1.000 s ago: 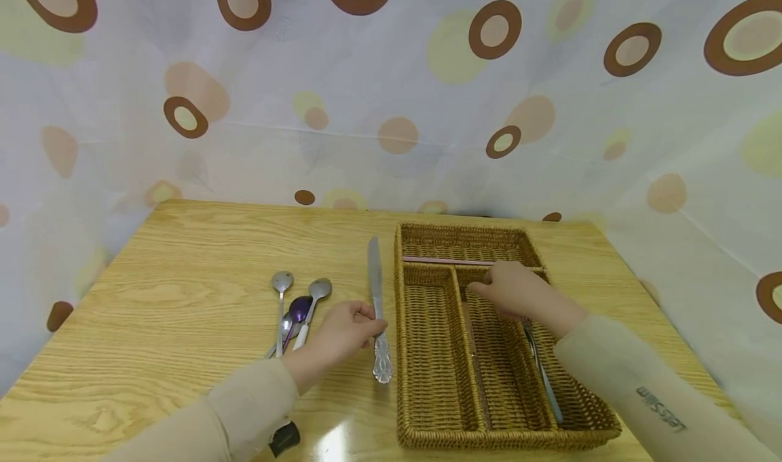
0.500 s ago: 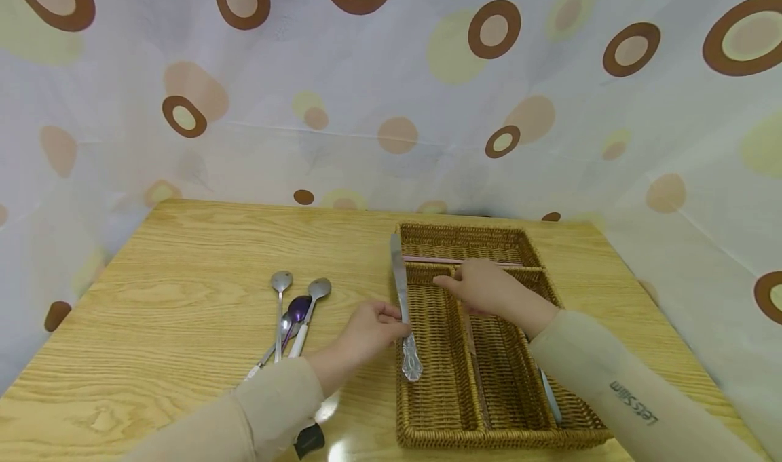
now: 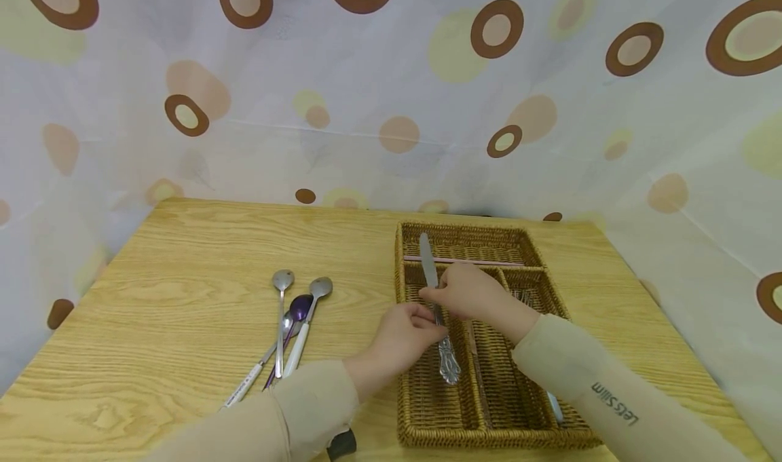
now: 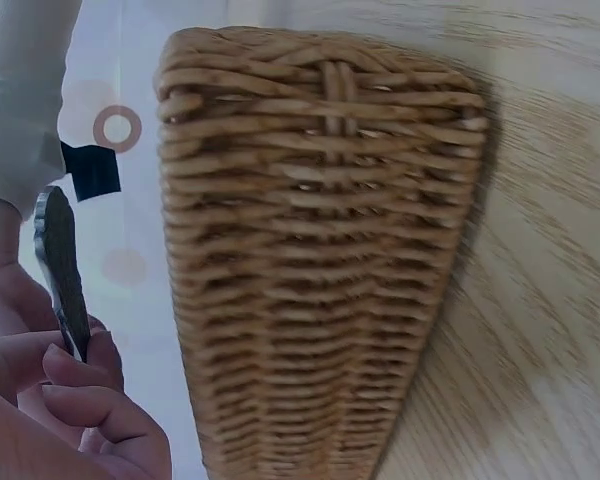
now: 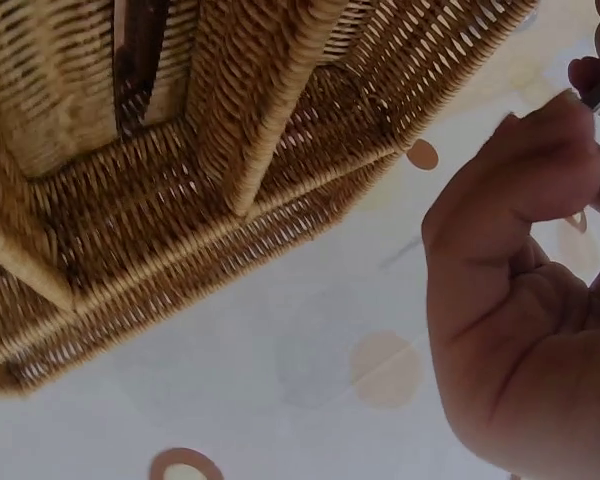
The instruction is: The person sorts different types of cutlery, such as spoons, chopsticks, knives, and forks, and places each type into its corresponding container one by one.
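In the head view a silver table knife (image 3: pixel 449 363) with an ornate handle is held over the left compartment of a wicker cutlery basket (image 3: pixel 400 387). Its blade points to the back. My left hand (image 3: pixel 400 336) pinches it where handle meets blade; the left wrist view shows the handle end rising above the fingers. From the other side, my right hand (image 3: pixel 473 296) has thumb and finger on the blade, just behind the left hand. In the right wrist view, the right hand (image 5: pixel 525 290) is bent, its fingertips at a sliver of metal near the frame edge.
Several spoons lie loosely crossed left of the basket, among them a purple spoon (image 3: pixel 301 306) and a spoon with a white handle (image 3: pixel 296 350). Forks (image 3: pixel 524 298) sit in the right compartment. A thin pink stick (image 3: pixel 464 261) lies in the back compartment.
My left hand has carried the knife rightward from the table to above the basket's left compartment. My right hand has moved left from the forks' side to meet the blade.
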The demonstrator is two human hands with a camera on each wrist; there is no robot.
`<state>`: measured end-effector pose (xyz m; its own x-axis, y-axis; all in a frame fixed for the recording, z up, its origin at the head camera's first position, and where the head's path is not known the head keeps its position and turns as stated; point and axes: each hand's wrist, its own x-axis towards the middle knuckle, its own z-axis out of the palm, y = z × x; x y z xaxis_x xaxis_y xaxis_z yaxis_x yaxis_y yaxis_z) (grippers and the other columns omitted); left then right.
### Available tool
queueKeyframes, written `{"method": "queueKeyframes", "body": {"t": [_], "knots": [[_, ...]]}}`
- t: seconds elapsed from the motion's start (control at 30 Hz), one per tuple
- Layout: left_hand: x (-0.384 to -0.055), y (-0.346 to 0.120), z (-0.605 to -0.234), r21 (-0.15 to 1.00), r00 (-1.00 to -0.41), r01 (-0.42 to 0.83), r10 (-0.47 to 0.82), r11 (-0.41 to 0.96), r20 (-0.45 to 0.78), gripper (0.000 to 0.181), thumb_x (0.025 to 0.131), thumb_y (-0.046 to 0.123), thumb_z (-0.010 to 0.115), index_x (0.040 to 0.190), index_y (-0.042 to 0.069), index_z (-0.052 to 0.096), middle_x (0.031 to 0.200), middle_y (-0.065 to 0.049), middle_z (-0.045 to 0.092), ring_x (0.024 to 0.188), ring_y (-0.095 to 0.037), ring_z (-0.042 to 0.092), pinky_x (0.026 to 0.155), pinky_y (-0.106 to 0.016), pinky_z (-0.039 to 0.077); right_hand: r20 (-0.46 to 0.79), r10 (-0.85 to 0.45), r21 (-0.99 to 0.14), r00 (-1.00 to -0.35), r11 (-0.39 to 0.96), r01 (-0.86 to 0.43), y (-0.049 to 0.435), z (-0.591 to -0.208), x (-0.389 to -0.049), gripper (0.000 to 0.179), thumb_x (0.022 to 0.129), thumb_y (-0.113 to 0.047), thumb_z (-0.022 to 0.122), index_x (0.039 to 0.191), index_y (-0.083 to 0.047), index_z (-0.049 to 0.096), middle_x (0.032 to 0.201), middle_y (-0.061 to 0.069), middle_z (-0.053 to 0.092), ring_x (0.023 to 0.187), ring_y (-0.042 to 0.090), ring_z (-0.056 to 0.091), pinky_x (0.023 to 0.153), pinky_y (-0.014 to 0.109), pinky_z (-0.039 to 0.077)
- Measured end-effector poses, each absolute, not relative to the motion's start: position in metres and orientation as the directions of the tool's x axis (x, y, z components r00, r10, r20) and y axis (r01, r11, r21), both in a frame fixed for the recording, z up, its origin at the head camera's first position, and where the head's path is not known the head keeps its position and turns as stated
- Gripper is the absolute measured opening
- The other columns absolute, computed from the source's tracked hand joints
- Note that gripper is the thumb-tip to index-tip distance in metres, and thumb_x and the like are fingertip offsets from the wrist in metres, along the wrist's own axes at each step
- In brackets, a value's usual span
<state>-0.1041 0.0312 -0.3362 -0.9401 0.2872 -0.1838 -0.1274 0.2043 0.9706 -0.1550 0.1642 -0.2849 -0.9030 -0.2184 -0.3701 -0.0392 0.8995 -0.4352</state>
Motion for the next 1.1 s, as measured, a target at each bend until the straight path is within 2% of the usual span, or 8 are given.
{"method": "queueKeyframes", "body": {"t": [0.17,0.4,0.53,0.67,0.8,0.9,1.0,1.1], "knots": [[-0.103,0.039,-0.335,0.971,-0.940,-0.116,0.293,0.209,-0.175,0.025,0.084,0.011,0.066,0.102,-0.002,0.057,0.090,-0.012,0.065,0.079,-0.017,0.061,0.067,-0.029,0.050,-0.389,-0.220,-0.510,-0.895,0.860,0.010,0.173,-0.289,-0.159,0.038,0.092,-0.025,0.054,0.059,-0.006,0.062,0.044,-0.002,0.051,0.039,0.008,0.047,0.044,0.024,0.043],[-0.099,0.046,-0.339,0.967,-0.912,-0.119,0.360,0.227,-0.197,0.026,0.085,0.014,0.065,0.106,0.000,0.058,0.089,-0.009,0.065,0.079,-0.016,0.060,0.067,-0.029,0.048,-0.410,-0.259,-0.503,-0.875,0.864,-0.020,0.186,-0.287,-0.152,0.044,0.094,-0.021,0.048,0.055,-0.005,0.060,0.040,-0.005,0.049,0.040,0.009,0.050,0.049,0.030,0.050],[-0.096,0.043,-0.343,0.966,-0.886,-0.135,0.410,0.219,-0.216,0.025,0.088,0.016,0.061,0.108,0.001,0.059,0.090,-0.008,0.067,0.079,-0.019,0.061,0.065,-0.028,0.048,-0.423,-0.262,-0.490,-0.867,0.871,-0.025,0.195,-0.287,-0.145,0.044,0.094,-0.019,0.047,0.055,-0.004,0.061,0.040,-0.005,0.049,0.040,0.009,0.051,0.050,0.031,0.050],[-0.096,0.026,-0.347,0.967,-0.894,-0.069,0.416,0.244,-0.169,0.021,0.089,0.013,0.056,0.104,-0.001,0.060,0.087,-0.010,0.068,0.075,-0.020,0.061,0.063,-0.026,0.047,-0.440,-0.221,-0.464,-0.870,0.886,0.010,0.207,-0.290,-0.140,0.046,0.096,-0.021,0.047,0.053,-0.007,0.057,0.040,-0.005,0.049,0.039,0.010,0.050,0.049,0.028,0.047],[-0.100,-0.006,-0.351,0.940,-0.924,0.006,0.361,0.341,-0.124,0.019,0.089,0.014,0.055,0.100,-0.001,0.061,0.081,-0.008,0.067,0.072,-0.016,0.059,0.061,-0.025,0.045,-0.459,-0.191,-0.437,-0.868,0.899,0.034,0.220,-0.296,-0.137,0.047,0.096,-0.022,0.047,0.052,-0.008,0.056,0.042,-0.002,0.052,0.039,0.010,0.051,0.049,0.029,0.050],[-0.106,-0.033,-0.355,0.903,-0.945,0.006,0.298,0.430,-0.136,0.017,0.090,0.014,0.053,0.096,0.001,0.062,0.077,-0.006,0.065,0.061,-0.013,0.053,0.053,-0.023,0.041,-0.465,-0.185,-0.420,-0.866,0.907,0.031,0.228,-0.303,-0.135,0.046,0.095,-0.019,0.047,0.052,-0.007,0.057,0.043,-0.001,0.054,0.038,0.010,0.051,0.048,0.030,0.051],[-0.111,-0.059,-0.358,0.805,-0.964,0.026,0.227,0.593,-0.136,0.014,0.089,0.016,0.055,0.091,0.005,0.063,0.071,-0.002,0.062,0.051,-0.010,0.045,0.045,-0.022,0.034,-0.481,-0.177,-0.408,-0.858,0.912,0.040,0.232,-0.310,-0.132,0.046,0.095,-0.018,0.048,0.051,-0.009,0.054,0.044,0.000,0.054,0.038,0.009,0.051,0.047,0.029,0.051],[-0.114,-0.082,-0.359,0.639,-0.979,0.052,0.164,0.768,-0.118,0.012,0.087,0.020,0.057,0.087,0.009,0.063,0.063,0.002,0.058,0.045,-0.008,0.041,0.041,-0.021,0.030,-0.504,-0.162,-0.403,-0.848,0.913,0.065,0.233,-0.315,-0.129,0.045,0.095,-0.016,0.048,0.050,-0.012,0.047,0.045,0.001,0.055,0.038,0.009,0.051,0.046,0.028,0.050]]}}
